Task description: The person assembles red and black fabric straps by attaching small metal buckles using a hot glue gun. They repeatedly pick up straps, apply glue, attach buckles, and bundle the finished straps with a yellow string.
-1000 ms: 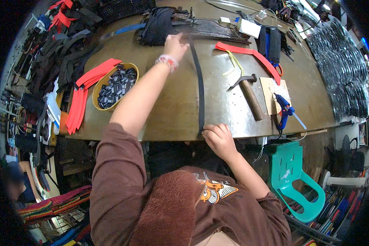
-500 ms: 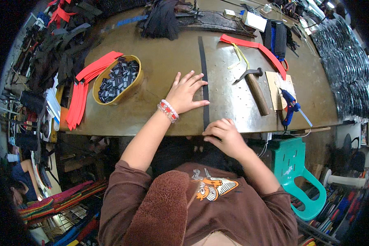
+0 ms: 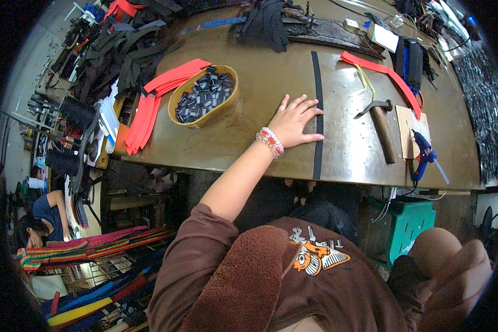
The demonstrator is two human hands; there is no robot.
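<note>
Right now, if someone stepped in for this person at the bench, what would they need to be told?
Left hand: flat on the workbench, fingers spread, fingertips on the long black strap, holding nothing.
Right hand: off the bench, raised close to the camera, blurred; grip unclear.
The strap lies straight from the near edge towards the far side. Hammer and blue glue gun lie right of it, bowl of black buckles left.
No buckle shows on the strap.

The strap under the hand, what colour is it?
Black. The strap is a long narrow band on the table, with the left hand flat against it; head view.
</note>
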